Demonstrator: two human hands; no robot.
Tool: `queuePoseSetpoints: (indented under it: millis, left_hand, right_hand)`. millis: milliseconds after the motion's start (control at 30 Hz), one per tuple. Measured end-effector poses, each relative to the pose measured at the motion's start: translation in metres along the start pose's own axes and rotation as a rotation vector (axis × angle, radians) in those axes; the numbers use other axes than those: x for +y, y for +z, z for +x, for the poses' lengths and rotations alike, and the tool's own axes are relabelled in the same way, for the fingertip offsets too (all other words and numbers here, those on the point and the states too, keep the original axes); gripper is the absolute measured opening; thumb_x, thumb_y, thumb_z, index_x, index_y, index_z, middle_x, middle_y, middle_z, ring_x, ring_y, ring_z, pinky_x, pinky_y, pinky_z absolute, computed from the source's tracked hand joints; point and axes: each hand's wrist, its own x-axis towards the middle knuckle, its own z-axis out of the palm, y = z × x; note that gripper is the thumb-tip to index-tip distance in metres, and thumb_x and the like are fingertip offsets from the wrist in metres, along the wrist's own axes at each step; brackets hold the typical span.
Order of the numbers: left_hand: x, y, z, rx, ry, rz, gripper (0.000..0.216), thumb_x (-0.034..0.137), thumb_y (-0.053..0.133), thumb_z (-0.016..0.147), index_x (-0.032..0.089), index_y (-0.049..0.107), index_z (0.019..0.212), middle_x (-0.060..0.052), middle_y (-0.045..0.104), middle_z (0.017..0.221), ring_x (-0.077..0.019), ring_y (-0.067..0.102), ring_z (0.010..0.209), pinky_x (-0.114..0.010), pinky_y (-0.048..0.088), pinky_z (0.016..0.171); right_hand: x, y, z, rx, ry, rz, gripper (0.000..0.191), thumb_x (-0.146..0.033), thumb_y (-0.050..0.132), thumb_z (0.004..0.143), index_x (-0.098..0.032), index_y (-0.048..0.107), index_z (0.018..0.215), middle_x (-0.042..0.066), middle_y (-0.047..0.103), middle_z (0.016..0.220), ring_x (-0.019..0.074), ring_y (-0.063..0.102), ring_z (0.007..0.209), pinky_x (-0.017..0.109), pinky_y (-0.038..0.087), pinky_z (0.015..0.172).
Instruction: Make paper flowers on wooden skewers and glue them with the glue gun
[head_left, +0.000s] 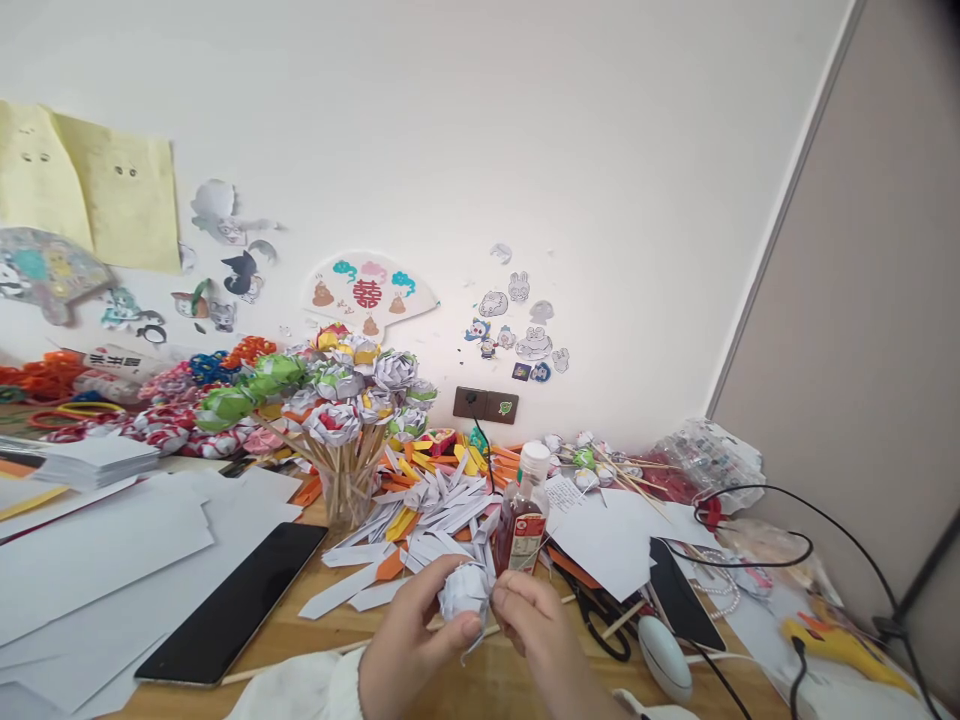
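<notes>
Both my hands meet low in the middle of the view over a wooden desk (315, 625). My left hand (409, 640) cups a white folded paper flower (465, 592), thumb pressed on its underside. My right hand (536, 625) pinches the flower's right side with closed fingers. A thin wooden stick (300, 662) runs out to the left beneath my hands. Just behind the flower stands a small bottle of reddish liquid (525, 520) with a white cap.
A glass of paper flowers on sticks (349, 420) stands behind a heap of folded paper strips (427, 505). A dark tablet (236, 600) and white sheets (97, 550) lie left. Scissors (600, 615), a mouse (664, 655), a phone (679, 595), black cables (757, 545) and a yellow glue gun (844, 645) crowd the right.
</notes>
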Motion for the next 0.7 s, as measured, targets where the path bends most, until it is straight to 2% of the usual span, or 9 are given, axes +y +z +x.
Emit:
queuePoseSetpoints:
  millis: [133, 267, 333, 467, 567, 633, 700]
  left_hand:
    - [-0.003, -0.004, -0.003, 0.033, 0.147, 0.159, 0.038, 0.040, 0.067, 0.070, 0.021, 0.060, 0.102, -0.009, 0.068, 0.100, -0.0267, 0.062, 0.095, -0.032, 0.049, 0.083]
    - [-0.003, -0.007, -0.004, -0.014, 0.409, 0.283, 0.040, 0.035, 0.068, 0.072, 0.026, 0.057, 0.110, -0.009, 0.066, 0.104, -0.0254, 0.062, 0.097, -0.031, 0.050, 0.084]
    - [-0.004, -0.005, -0.006, -0.016, 0.524, 0.354, 0.038, 0.031, 0.063, 0.078, 0.028, 0.055, 0.115, -0.010, 0.064, 0.110, -0.0248, 0.060, 0.100, -0.032, 0.049, 0.085]
    - [-0.007, 0.001, -0.012, 0.098, 0.667, 0.535, 0.038, 0.012, 0.045, 0.088, 0.035, 0.057, 0.115, -0.008, 0.064, 0.115, -0.0223, 0.055, 0.104, -0.037, 0.043, 0.089]
    - [-0.004, 0.002, -0.015, 0.083, 0.667, 0.561, 0.039, 0.010, 0.041, 0.090, 0.037, 0.060, 0.110, -0.006, 0.066, 0.114, -0.0220, 0.052, 0.106, -0.039, 0.040, 0.092]
    - [0.000, 0.000, -0.015, 0.036, 0.607, 0.434, 0.031, 0.029, 0.053, 0.086, 0.035, 0.056, 0.116, -0.008, 0.059, 0.124, -0.0262, 0.048, 0.112, -0.042, 0.037, 0.095]
    - [0.005, -0.001, -0.012, 0.033, 0.422, 0.199, 0.054, 0.052, 0.057, 0.077, 0.033, 0.046, 0.126, -0.010, 0.050, 0.132, -0.0298, 0.046, 0.115, -0.043, 0.038, 0.095]
  right_hand:
    - [-0.003, 0.001, 0.000, 0.001, 0.105, 0.154, 0.027, -0.039, 0.053, 0.061, -0.020, 0.038, 0.050, -0.009, 0.029, 0.046, 0.0057, 0.019, 0.042, 0.023, 0.012, 0.042]
    - [-0.005, 0.001, 0.000, 0.022, 0.151, 0.226, 0.028, -0.039, 0.055, 0.059, -0.020, 0.038, 0.050, -0.009, 0.030, 0.045, 0.0044, 0.018, 0.040, 0.022, 0.009, 0.040]
    - [-0.005, 0.001, 0.000, 0.010, 0.172, 0.226, 0.028, -0.040, 0.056, 0.059, -0.020, 0.037, 0.050, -0.009, 0.029, 0.045, 0.0043, 0.017, 0.040, 0.022, 0.008, 0.040]
    - [-0.005, 0.000, 0.002, -0.002, 0.145, 0.169, 0.030, -0.040, 0.055, 0.061, -0.021, 0.035, 0.050, -0.009, 0.027, 0.045, 0.0055, 0.019, 0.041, 0.022, 0.010, 0.040]
    - [-0.004, -0.002, 0.002, -0.012, 0.040, 0.105, 0.029, -0.039, 0.054, 0.066, -0.020, 0.037, 0.053, -0.007, 0.028, 0.050, 0.0073, 0.024, 0.046, 0.022, 0.017, 0.042]
    - [-0.003, -0.005, 0.002, 0.008, -0.084, 0.011, 0.028, -0.038, 0.050, 0.071, -0.020, 0.037, 0.055, -0.006, 0.031, 0.054, 0.0091, 0.030, 0.051, 0.022, 0.023, 0.046]
    - [-0.002, -0.010, 0.001, 0.047, -0.226, -0.141, 0.029, -0.036, 0.045, 0.079, -0.020, 0.036, 0.057, -0.004, 0.034, 0.057, 0.0107, 0.034, 0.055, 0.023, 0.027, 0.051]
